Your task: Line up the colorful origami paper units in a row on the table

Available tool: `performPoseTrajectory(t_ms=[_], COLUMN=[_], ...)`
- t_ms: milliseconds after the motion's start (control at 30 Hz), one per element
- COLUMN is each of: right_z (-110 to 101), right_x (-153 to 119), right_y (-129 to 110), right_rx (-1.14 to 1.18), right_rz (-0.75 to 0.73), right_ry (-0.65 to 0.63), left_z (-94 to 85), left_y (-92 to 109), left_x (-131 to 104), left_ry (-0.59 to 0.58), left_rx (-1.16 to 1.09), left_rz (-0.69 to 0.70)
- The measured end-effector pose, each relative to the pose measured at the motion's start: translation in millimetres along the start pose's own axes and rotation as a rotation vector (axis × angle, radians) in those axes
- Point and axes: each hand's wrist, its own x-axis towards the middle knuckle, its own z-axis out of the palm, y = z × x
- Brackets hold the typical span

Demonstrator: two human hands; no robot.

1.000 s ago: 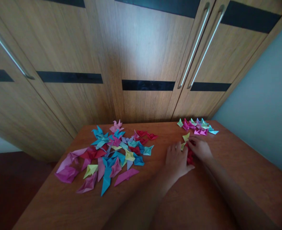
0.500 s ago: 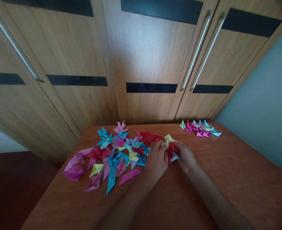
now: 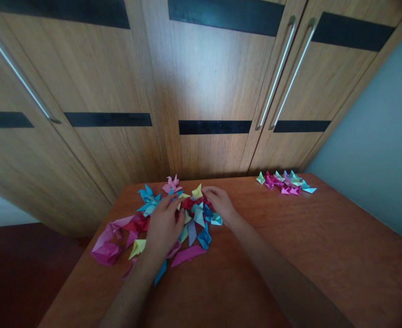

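Note:
My left hand [image 3: 165,223] reaches over a heap of folded origami paper pieces, its thumb apart from its fingers. It covers part of the heap's middle. Just past its thumb are red folded pieces [image 3: 187,203] and a yellow folded piece [image 3: 197,192]. My right hand [image 3: 219,202] is at the heap's right side, fingers bent loosely beside the yellow and red pieces, with no held piece visible. Below the right hand's fingers lie a light blue piece [image 3: 198,214] and a blue piece [image 3: 204,237]. A magenta strip-like piece [image 3: 189,255] lies nearest to me.
A pink ring-shaped paper form [image 3: 107,250] sits at the heap's left. A pink spiky piece [image 3: 172,184] lies at the back edge. Another group of small folded pieces [image 3: 286,182] stands at the back right of the wooden table [image 3: 289,246]. Behind is a wooden wardrobe [image 3: 214,82].
Both hands have moved left from beside the heap onto it and come apart. The yellow, red and light blue pieces they held together now lie among the heap. The view has shifted slightly.

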Motion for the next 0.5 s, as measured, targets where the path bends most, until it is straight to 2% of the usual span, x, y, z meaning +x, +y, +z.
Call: performPoseTrajectory(t_ms=[133, 300, 400, 500], right_z=[-66, -166, -216, -249], right_x=[10, 51, 82, 106], right_y=[8, 14, 27, 44], right_rx=[-0.252, -0.554, -1.126, -1.315], right_rz=[-0.095, -0.128, -0.016, 0.14], right_ry=[0.101, 0.248, 0.324, 0.281], left_z=[0.5, 0.6, 3.2, 6.5], left_y=[14, 38, 46, 52], left_x=[-4, -10, -16, -23], left_ry=[-0.065, -0.091, -0.095, -0.116], left_rx=[0.0, -0.07, -0.108, -0.134], left_rz=[0.052, 0.11, 0.12, 0.115])
